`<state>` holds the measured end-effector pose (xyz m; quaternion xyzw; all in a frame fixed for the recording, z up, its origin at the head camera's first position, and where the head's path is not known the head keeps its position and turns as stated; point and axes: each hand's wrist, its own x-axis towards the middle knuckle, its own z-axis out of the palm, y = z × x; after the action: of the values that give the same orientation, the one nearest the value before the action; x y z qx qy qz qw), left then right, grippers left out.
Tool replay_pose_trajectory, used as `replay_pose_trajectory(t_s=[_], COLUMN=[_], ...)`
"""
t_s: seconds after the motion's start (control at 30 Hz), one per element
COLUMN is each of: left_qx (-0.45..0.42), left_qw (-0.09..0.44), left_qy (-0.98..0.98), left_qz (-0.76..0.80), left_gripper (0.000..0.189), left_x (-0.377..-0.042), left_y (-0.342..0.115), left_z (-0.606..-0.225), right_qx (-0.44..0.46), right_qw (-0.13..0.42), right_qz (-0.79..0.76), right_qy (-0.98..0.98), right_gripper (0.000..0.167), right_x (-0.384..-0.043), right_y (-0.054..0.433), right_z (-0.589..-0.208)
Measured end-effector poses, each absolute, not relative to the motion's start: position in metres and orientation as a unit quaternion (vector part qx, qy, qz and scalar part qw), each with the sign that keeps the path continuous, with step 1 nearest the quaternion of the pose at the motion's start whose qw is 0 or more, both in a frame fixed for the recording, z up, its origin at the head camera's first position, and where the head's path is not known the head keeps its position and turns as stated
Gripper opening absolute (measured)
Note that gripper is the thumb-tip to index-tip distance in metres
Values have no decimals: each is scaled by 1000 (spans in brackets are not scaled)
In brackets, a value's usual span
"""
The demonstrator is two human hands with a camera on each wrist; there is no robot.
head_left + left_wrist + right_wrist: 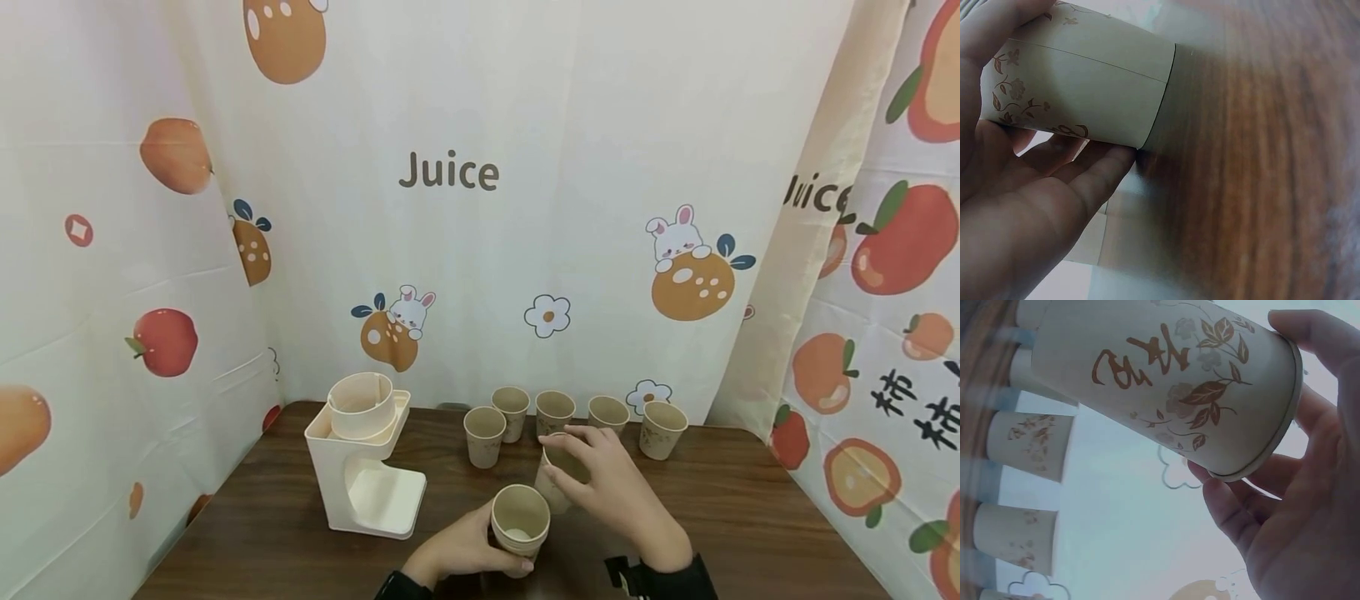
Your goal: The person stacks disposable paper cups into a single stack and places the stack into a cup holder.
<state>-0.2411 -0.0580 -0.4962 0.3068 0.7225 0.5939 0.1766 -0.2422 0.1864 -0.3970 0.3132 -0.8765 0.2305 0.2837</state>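
Observation:
My left hand (pixel 467 547) grips a small stack of nested beige paper cups (pixel 521 518) near the table's front, thumb and fingers wrapped round their sides. In the left wrist view the outer cup (pixel 1091 81) shows brown floral print, its base close to the wood. Just behind and to the right, my right hand (pixel 618 487) holds another paper cup (pixel 552 483) by its rim, fingers on the far side and thumb on the near side. The right wrist view shows this cup (pixel 1210 394) with brown lettering and leaves.
Several more paper cups, among them a left one (pixel 483 438) and a right one (pixel 663 432), stand along the back of the brown table (pixel 720 508). A cream-coloured stand with a round top container (pixel 362 408) is at the left. Fruit-printed curtains (pixel 480 242) surround the table.

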Motion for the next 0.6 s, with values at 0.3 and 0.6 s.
replay_pose_trajectory(t_s=[0.3,0.6], left_qx=[315,307], left_qw=[173,172], left_qy=[716,726], left_qz=[598,591], left_gripper=[70,71], left_x=[-239,-241], left_y=[-57,-58], left_z=[-495,-497], right_qx=[320,323], right_qw=[309,316], right_qz=[238,240], right_qy=[-863,-860], right_gripper=[35,39], right_x=[-232,-224], right_y=[188,191], right_z=[-385,-377])
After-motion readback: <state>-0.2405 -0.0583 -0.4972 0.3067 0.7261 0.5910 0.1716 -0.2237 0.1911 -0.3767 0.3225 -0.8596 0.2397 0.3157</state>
